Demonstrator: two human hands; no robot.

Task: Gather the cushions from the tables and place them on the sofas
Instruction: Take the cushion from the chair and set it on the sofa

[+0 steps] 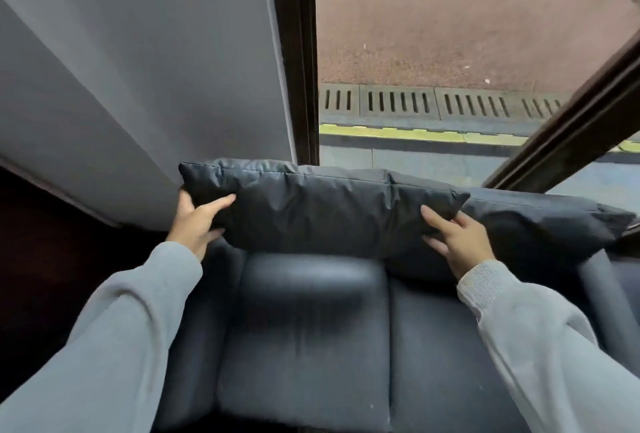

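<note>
A dark blue cushion (pixel 322 210) stands upright along the back of a dark blue sofa (pixel 304 339), above its left seat. My left hand (pixel 197 221) grips the cushion's left end, thumb on the front face. My right hand (pixel 457 238) holds its right end, fingers spread over the lower corner. A second dark cushion (pixel 540 224) leans at the sofa's back to the right, partly behind the first one. Both my arms wear grey sleeves.
A grey wall panel (pixel 138 86) rises to the left behind the sofa. A dark window frame (pixel 298 51) and glass stand straight behind it, with pavement and a drain grate (pixel 398 101) outside. A dark diagonal bar (pixel 571 127) crosses the upper right.
</note>
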